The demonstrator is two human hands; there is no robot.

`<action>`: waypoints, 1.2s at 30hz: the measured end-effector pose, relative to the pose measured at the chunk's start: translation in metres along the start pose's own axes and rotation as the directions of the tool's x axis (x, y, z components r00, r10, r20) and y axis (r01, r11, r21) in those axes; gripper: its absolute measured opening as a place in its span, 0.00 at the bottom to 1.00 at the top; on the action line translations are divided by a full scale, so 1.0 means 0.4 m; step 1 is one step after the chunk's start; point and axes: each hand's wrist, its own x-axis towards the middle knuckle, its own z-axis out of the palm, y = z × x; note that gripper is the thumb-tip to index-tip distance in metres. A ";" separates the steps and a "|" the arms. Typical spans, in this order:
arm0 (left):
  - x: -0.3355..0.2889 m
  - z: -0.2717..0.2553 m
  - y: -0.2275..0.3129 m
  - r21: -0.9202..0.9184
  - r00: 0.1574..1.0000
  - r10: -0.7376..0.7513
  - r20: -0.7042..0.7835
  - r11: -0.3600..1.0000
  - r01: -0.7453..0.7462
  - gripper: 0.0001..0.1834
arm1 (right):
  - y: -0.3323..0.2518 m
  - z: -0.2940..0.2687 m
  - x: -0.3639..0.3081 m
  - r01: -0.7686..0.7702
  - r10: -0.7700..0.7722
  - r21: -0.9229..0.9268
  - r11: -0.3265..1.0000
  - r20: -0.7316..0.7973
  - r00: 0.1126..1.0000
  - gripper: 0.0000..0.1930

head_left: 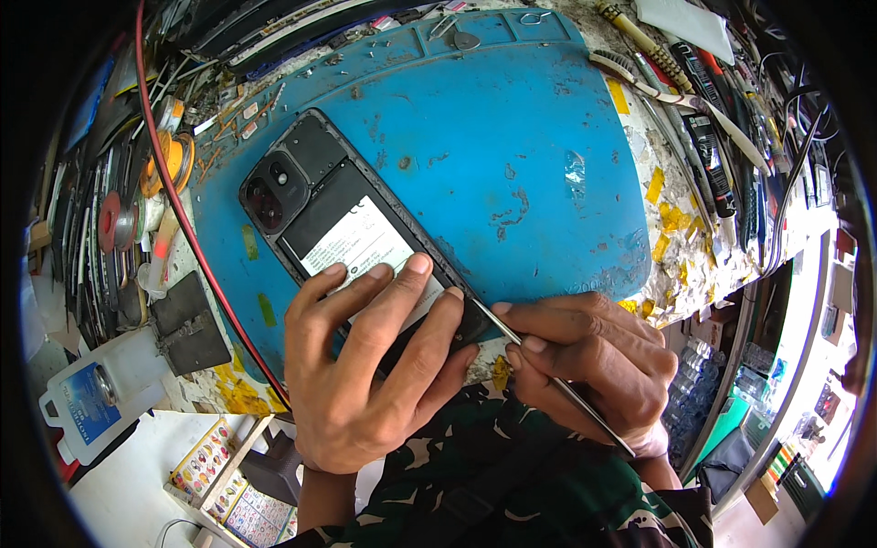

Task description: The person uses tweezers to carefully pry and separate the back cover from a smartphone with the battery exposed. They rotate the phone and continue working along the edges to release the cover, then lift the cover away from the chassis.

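Note:
A smartphone (333, 163) with its back cover off lies slantwise on a blue work mat (512, 128), camera end at the far left. Its black battery carries a white printed label (358, 239). My left hand (375, 365) rests across the label and the near end of the phone, fingers spread, thumb by the near edge. Pinched in my right hand (594, 361) is a slim pointed metal tool (585, 406). The tool's tip meets the phone's right edge near its lower corner. Whether the tip is inside the frame seam cannot be made out.
A red cable (174, 187) runs down the left side. Solder spools (174, 164) and a clear plastic bottle (96, 393) with a blue label stand left. Brushes (621, 62), tubes (708, 160) and tools crowd the right. Small parts lie in the mat's far trays (393, 46).

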 end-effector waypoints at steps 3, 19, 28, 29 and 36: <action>-0.001 0.000 0.001 0.004 1.000 -0.007 0.001 1.000 0.007 0.19 | 0.000 0.001 0.003 0.010 -0.010 -0.017 1.000 0.002 1.000 0.10; 0.002 -0.005 0.000 0.017 1.000 0.017 0.013 1.000 -0.017 0.19 | 0.003 -0.001 0.007 -0.005 0.005 0.000 1.000 0.022 1.000 0.10; 0.003 -0.002 0.002 0.008 1.000 0.019 -0.006 1.000 -0.019 0.19 | -0.002 -0.001 0.006 -0.003 0.003 -0.004 1.000 0.024 1.000 0.10; 0.003 -0.003 0.002 0.010 1.000 0.016 -0.005 1.000 -0.016 0.19 | -0.002 -0.001 0.007 0.000 0.001 -0.001 1.000 0.022 1.000 0.10; 0.002 -0.002 0.000 0.012 1.000 0.020 -0.004 1.000 -0.020 0.19 | -0.001 0.001 0.008 0.003 -0.003 0.003 1.000 0.031 1.000 0.10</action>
